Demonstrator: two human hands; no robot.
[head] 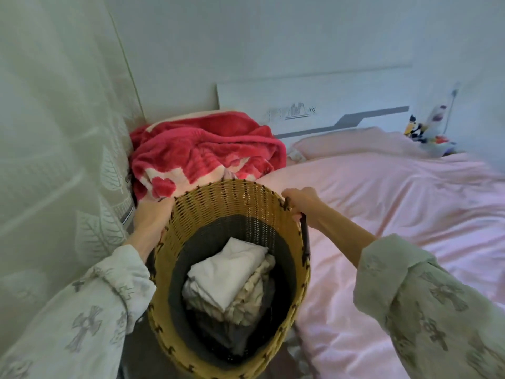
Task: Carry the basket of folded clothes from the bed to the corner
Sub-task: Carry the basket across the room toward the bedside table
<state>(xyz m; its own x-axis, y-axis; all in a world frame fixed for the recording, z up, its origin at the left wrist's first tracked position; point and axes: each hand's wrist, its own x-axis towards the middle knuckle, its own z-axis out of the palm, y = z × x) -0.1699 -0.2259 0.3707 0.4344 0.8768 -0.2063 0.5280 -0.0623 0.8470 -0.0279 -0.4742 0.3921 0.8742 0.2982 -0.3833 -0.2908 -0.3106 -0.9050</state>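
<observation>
A person is holding a woven yellow basket [229,269] by both sides at the near left edge of the bed [396,214]. The left hand [151,217] is pressing against the basket's left rim, fingers wrapping the outer wall. The right hand [302,201] is closing around the dark handle [304,236] on the basket's right rim. Folded clothes [229,280], white and cream, are lying stacked deep inside the basket. Beyond the basket, a red blanket [205,151] is lying bunched at the bed's head end, just beside the curtain [54,132]. The bed's pink sheet is spreading to the right of the basket, with the white headboard [314,105] behind.
</observation>
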